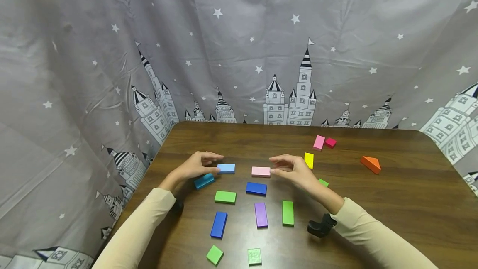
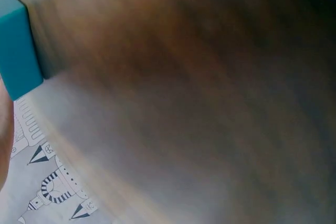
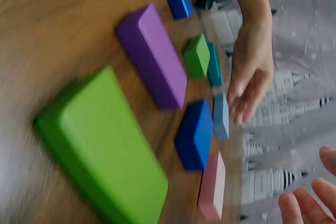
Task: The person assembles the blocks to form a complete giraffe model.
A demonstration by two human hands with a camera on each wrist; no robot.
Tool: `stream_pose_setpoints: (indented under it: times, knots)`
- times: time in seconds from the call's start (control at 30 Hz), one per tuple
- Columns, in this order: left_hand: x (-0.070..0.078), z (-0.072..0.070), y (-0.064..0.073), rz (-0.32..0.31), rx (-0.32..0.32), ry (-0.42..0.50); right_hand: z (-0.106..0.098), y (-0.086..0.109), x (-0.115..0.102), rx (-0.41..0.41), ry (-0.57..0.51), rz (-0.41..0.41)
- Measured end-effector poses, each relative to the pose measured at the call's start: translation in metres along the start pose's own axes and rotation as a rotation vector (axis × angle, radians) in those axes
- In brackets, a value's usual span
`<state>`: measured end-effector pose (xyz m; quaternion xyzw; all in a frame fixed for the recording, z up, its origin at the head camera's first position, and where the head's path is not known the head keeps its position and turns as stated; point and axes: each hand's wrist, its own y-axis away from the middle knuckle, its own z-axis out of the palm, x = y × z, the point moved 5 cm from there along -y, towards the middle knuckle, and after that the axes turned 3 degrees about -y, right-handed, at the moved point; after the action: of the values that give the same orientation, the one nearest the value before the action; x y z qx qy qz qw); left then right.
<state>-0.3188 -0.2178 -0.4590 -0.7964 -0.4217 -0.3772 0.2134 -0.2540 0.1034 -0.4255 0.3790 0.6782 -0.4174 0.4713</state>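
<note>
My left hand (image 1: 198, 165) is at the left end of a light blue block (image 1: 226, 169), its thumb tip right at that end and its fingers loosely bent above. Just below this hand lies a teal block (image 1: 204, 181), which also shows at the left wrist view's edge (image 2: 21, 45). Across from it, my right hand (image 1: 293, 169) has its thumb tip by the right end of a pale pink block (image 1: 260, 172). In the right wrist view its relaxed, spread fingers (image 3: 302, 208) appear apart from the pink block (image 3: 212, 190). Both blocks lie flat on the wooden table.
Nearer me lie blue blocks (image 1: 256, 189), a purple block (image 1: 261, 215) and several green blocks (image 1: 225, 197). Yellow (image 1: 308, 160), pink (image 1: 319, 143) and red (image 1: 330, 143) blocks lie beyond my right hand, with an orange triangular block (image 1: 371, 164) farther right. A grey castle-print curtain (image 1: 239, 53) hangs behind.
</note>
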Motion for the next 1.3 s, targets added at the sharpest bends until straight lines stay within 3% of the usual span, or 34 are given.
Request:
stream_pose_setpoints:
  times: [0.23, 0.57, 0.93, 1.3]
  knots:
    - [0.001, 0.004, -0.004, -0.012, -0.041, -0.026, 0.036, -0.006, 0.001, -0.066, -0.025, 0.054]
    - [0.000, 0.006, -0.009, -0.037, -0.050, -0.037, 0.074, -0.013, 0.011, -0.108, -0.038, 0.117]
    - [0.003, 0.007, -0.011, -0.043, -0.078, -0.017, 0.102, -0.016, 0.012, -0.148, 0.002, 0.108]
    - [0.001, 0.007, -0.008, -0.046, -0.076, -0.002, 0.119, -0.015, 0.014, -0.114, 0.093, 0.113]
